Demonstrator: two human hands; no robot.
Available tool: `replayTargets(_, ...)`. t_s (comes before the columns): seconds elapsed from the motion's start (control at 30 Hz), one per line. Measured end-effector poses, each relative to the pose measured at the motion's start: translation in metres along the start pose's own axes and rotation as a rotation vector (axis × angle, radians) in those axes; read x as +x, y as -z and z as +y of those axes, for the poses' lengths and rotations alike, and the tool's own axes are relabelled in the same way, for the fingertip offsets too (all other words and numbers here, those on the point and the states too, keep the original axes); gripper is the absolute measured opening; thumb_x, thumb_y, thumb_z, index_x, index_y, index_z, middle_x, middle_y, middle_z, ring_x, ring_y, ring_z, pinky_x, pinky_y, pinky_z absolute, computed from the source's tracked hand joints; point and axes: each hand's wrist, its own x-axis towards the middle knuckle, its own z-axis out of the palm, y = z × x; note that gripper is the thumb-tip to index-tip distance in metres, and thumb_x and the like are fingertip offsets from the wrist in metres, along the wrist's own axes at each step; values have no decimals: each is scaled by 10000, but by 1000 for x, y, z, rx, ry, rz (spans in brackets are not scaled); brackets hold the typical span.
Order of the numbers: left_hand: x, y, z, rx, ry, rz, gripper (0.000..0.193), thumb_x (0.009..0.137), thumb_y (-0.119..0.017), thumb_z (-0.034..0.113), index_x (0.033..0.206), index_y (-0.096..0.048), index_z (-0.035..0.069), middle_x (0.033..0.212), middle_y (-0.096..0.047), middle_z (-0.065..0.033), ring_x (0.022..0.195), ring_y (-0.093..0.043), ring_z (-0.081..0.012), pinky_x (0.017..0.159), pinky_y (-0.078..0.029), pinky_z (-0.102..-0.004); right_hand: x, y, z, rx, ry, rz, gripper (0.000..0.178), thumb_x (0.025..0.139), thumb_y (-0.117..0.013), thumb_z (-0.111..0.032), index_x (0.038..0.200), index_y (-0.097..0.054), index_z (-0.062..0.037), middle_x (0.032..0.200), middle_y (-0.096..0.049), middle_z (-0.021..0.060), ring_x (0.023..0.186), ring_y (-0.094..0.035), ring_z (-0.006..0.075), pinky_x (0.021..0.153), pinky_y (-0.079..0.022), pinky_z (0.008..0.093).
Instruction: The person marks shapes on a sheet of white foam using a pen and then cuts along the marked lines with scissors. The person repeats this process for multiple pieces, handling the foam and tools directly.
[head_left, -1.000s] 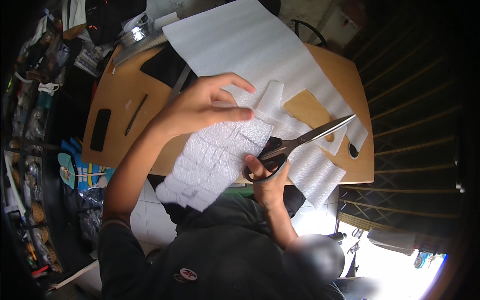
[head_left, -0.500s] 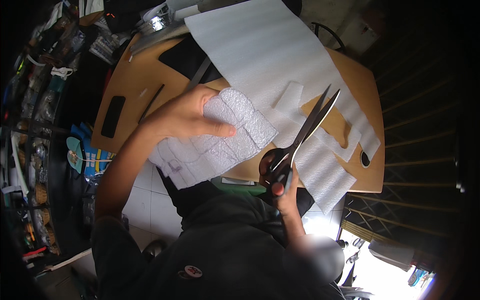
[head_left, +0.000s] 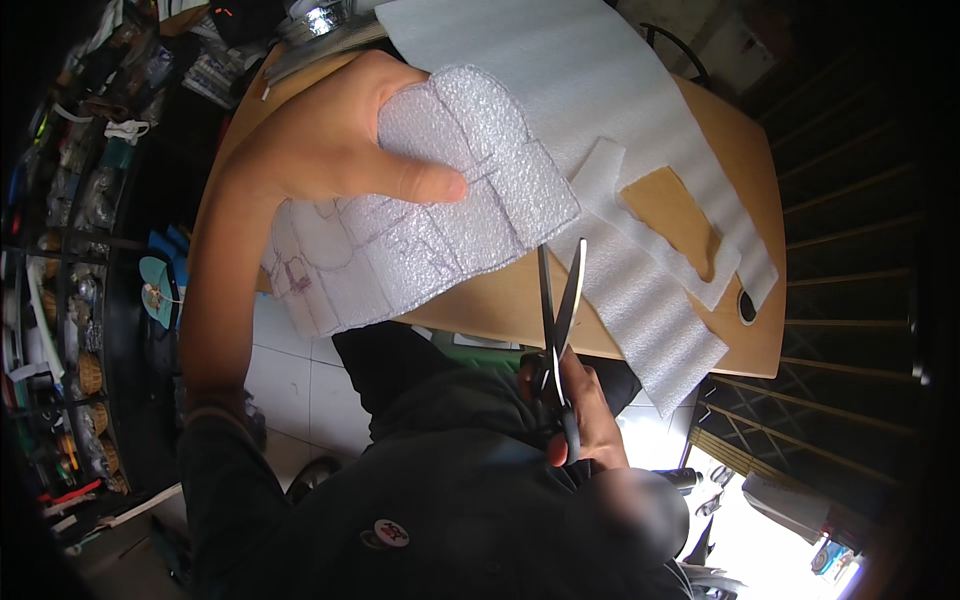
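Observation:
Gripped between the thumb and fingers of my left hand (head_left: 350, 150) is a cut piece of white foam sheet (head_left: 450, 225), marked with dark drawn lines and rounded at its top. It is raised over the near edge of the table, close to me. My right hand (head_left: 585, 410) holds black-handled scissors (head_left: 560, 320), blades pointing up and slightly apart. The blade tips sit just below the right lower edge of the foam piece; whether they touch it I cannot tell. My left fingers behind the foam are hidden.
A large foam sheet (head_left: 520, 70) covers much of the wooden table (head_left: 480, 305). Foam offcuts (head_left: 655, 340) with a cut-out gap lie on the table's right, one hanging past its edge. Crowded shelves (head_left: 85, 300) stand at the left, a folding metal gate (head_left: 850, 250) at the right.
My left hand has lifted the foam piece upward, nearer the camera. The scissors have moved down and left, turned more upright, and their blades are spread wider.

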Motion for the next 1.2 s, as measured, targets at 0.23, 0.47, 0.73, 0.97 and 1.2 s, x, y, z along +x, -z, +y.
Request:
replayTargets(0.23, 7, -16, -2, -50, -35, -110, 442, 711, -876, 141, 1072, -700, -45, 995, -734, -83, 938, -670, -144, 889, -507, -281, 7, -7, -4, 102, -107, 36, 1050, 498, -724, -906, 1041, -498, -37, 809, -620, 55, 695, -564, 124, 623, -442, 274)
replayTargets(0.47, 7, -18, -3, 25, -36, -157, 613, 745, -857, 247, 1238, -629, -35, 1183, -687, -110, 1116, -614, -197, 1018, -443, -321, 8, -7, 13, 110, 83, 51, 968, 526, -840, -759, 1057, -504, -21, 784, -623, 45, 645, -562, 93, 576, -420, 267)
replayTargets(0.73, 10, -22, -3, -53, -63, -141, 471, 732, -879, 200, 1085, -689, -47, 1025, -730, -103, 952, -662, -162, 900, -498, -298, 6, -2, 16, 154, 80, 43, 965, 535, -855, -736, 1067, -498, -16, 750, -622, 35, 599, -565, 86, 538, -403, 262)
replayTargets(0.97, 10, -21, 0, 39, -34, -167, 627, 756, -855, 221, 1273, -611, -37, 1235, -670, -114, 1163, -595, -206, 1057, -421, -331, 5, -1, 19, 112, 88, 65, 966, 519, -858, -737, 1060, -501, -21, 748, -626, 38, 609, -596, 107, 556, -439, 274)
replayTargets(1.2, 11, -24, -3, 41, -16, -151, 633, 751, -864, 212, 1273, -609, -38, 1240, -666, -117, 1187, -584, -203, 1069, -411, -328, 6, 1, 17, 114, 69, 69, 956, 525, -855, -744, 1048, -511, -22, 749, -626, 42, 621, -606, 116, 571, -455, 275)
